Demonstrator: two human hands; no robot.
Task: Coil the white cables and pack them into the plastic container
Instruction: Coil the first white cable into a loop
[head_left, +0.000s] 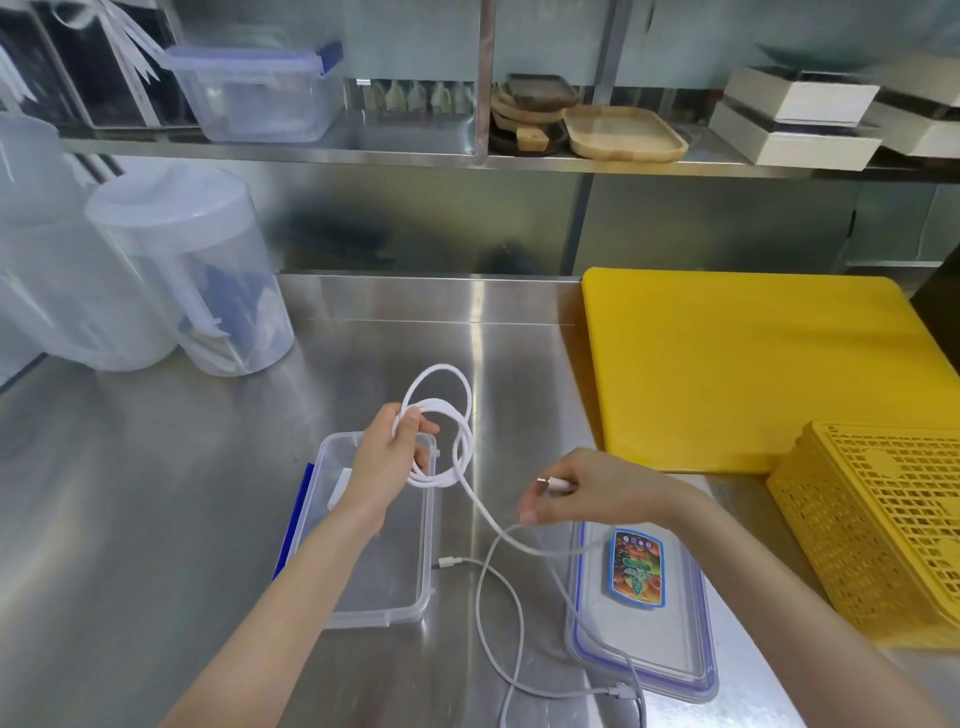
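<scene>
My left hand (387, 457) grips several loops of a white cable (451, 410), held above the open clear plastic container (410, 608). From the coil the cable runs down and right to my right hand (576, 488), which pinches the cable's plug end (553, 483). A second white cable (498, 613) lies loose on the steel counter between the container and its lid (670, 649), with one plug by the container's right wall. Something white lies inside the container, partly hidden by my left forearm.
A yellow cutting board (743, 364) and a yellow perforated basket (883, 530) are on the right. Clear plastic jugs (197, 280) stand at the back left. A shelf above holds a lidded box (260, 88), wooden trays and white boxes.
</scene>
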